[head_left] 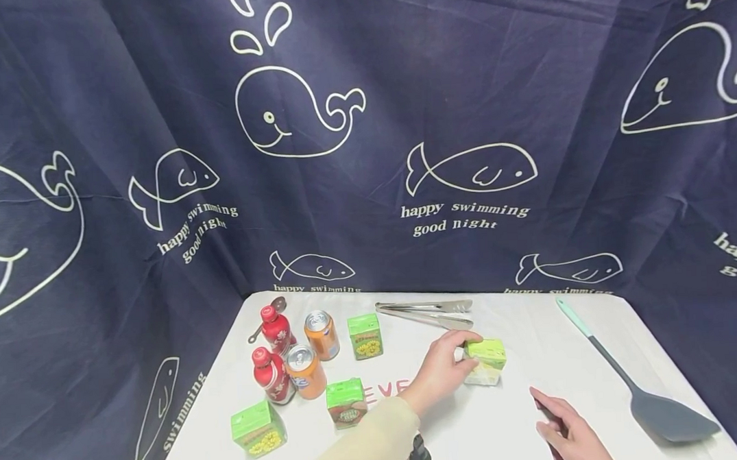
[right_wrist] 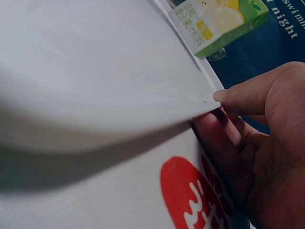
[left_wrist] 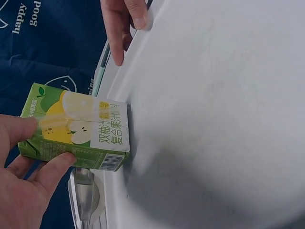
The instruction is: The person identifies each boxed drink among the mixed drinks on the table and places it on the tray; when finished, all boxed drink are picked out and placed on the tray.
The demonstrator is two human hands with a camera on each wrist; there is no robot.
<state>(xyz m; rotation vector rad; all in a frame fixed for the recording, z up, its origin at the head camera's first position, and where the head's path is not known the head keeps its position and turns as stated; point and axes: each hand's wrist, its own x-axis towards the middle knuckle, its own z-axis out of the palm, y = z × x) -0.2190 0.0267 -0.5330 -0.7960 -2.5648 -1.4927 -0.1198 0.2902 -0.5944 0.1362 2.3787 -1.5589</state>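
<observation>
My left hand [head_left: 442, 367] grips a green and yellow juice box [head_left: 487, 362], fingers at one end and along its sides. In the left wrist view, the box [left_wrist: 76, 121] shows citrus pictures and a barcode, with its pale end right by the rim of a smooth white surface [left_wrist: 205, 105]. My right hand [right_wrist: 281, 133] pinches the corner of a thin white sheet [right_wrist: 119, 71], thumb on top and fingers beneath. Below that edge lies a white face bearing a red print [right_wrist: 183, 191]. I cannot tell what the whole white thing is.
Left on the white table stand two red bottles [head_left: 276, 330], two orange cans [head_left: 321, 335] and three more juice boxes [head_left: 365, 336]. A brown spoon [head_left: 278, 304] lies behind the bottles. Metal tongs [head_left: 427, 310] are at the back, a grey spatula [head_left: 667, 412] at right.
</observation>
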